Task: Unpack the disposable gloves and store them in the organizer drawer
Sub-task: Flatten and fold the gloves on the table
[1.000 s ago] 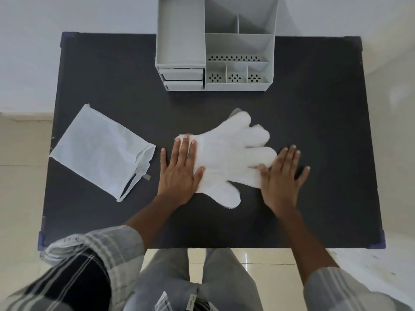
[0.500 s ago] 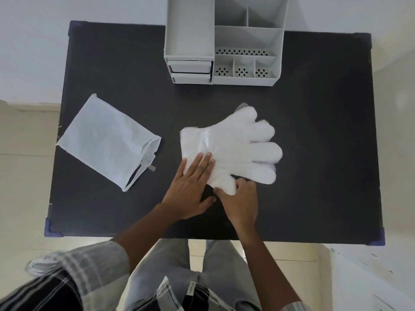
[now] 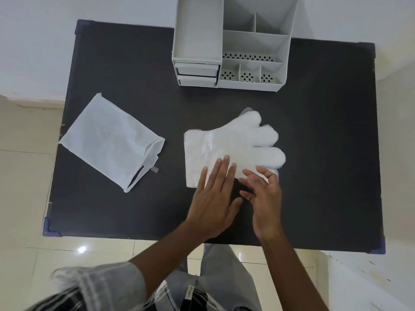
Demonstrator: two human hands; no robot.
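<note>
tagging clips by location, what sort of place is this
Probably a home or small office room: a black table against a plain wall, a grey desk organizer on it, and glossy tiled floor underneath.

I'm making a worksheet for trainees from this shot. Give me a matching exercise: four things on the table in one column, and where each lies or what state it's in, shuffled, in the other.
Things
1. stack of disposable gloves
2. empty packaging bag
3. organizer drawers
4. left hand

States
A. closed, at the table's far edge
B. flat on the gloves' cuff end
C. torn open, on the left
D. spread out mid-table, fingers pointing right

Pairs: 1-D, 2-C, 3-A, 4-B
</note>
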